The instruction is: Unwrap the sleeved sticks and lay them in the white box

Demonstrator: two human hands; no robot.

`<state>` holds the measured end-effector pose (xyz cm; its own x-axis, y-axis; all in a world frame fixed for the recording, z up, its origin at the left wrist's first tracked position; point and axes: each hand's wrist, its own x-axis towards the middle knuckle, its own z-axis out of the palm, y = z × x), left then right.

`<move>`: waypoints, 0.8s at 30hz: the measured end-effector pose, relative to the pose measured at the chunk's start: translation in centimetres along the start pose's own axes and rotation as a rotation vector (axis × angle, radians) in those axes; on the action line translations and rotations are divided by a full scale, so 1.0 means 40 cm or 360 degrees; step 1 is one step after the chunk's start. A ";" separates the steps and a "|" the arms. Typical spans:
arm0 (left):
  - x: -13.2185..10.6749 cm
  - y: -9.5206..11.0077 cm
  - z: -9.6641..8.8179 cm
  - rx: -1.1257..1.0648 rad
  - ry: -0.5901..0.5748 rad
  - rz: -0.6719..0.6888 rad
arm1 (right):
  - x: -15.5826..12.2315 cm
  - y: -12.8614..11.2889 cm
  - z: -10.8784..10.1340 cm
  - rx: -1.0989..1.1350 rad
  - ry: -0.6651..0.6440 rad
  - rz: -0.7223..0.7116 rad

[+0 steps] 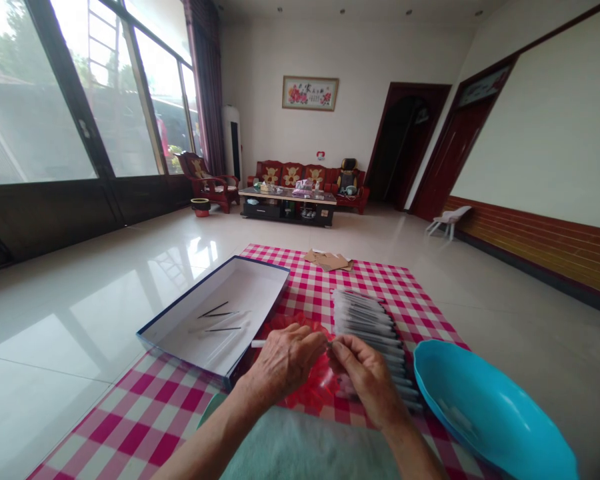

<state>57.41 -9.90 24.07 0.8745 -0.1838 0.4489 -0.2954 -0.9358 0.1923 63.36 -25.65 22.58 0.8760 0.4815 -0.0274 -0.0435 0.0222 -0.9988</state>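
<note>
My left hand (293, 357) is closed around a slim pen (258, 343), whose whitish end sticks out to the left. At the other end, the fingertips of my right hand (363, 367) are pinched together against a small dark tip, mostly hidden by the fingers. Beneath both hands is a red, scalloped plastic dish (307, 393), its contents covered by my hands. Just right of it lies a row of several pens (365, 320) with pale barrels and dark ends. A shallow white box (215, 287) at the left holds several thin black refills (223, 329) and clear tubes.
A blue plastic basin (500, 400) with a few small pale pieces stands at the right. Flat brown cardboard pieces (330, 260) lie at the far edge of the checked tablecloth (145, 407). A green cloth (305, 447) is nearest me. Beyond are a coffee table (287, 195) and a sofa.
</note>
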 end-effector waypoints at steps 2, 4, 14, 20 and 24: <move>0.000 -0.002 -0.003 0.0020 -0.0028 -0.0001 | 0.003 0.002 -0.002 -0.0043 -0.0023 -0.0080; -0.001 -0.005 -0.006 0.0029 -0.0049 -0.0001 | 0.007 0.003 -0.002 -0.0054 -0.0012 -0.0165; -0.002 -0.005 -0.009 0.0011 -0.0031 -0.0021 | 0.004 0.012 0.002 -0.0110 0.0083 -0.0047; -0.002 -0.007 -0.027 -0.0032 -0.0108 -0.0035 | 0.004 0.005 -0.001 -0.0035 -0.0073 -0.0168; -0.002 -0.008 -0.023 0.0028 -0.0109 -0.0051 | 0.006 0.015 0.006 -0.0137 -0.0003 -0.0078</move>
<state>57.08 -9.33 24.79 0.9078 -0.1733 0.3820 -0.2607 -0.9466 0.1899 63.43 -25.30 21.98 0.8752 0.4833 0.0218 0.0411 -0.0294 -0.9987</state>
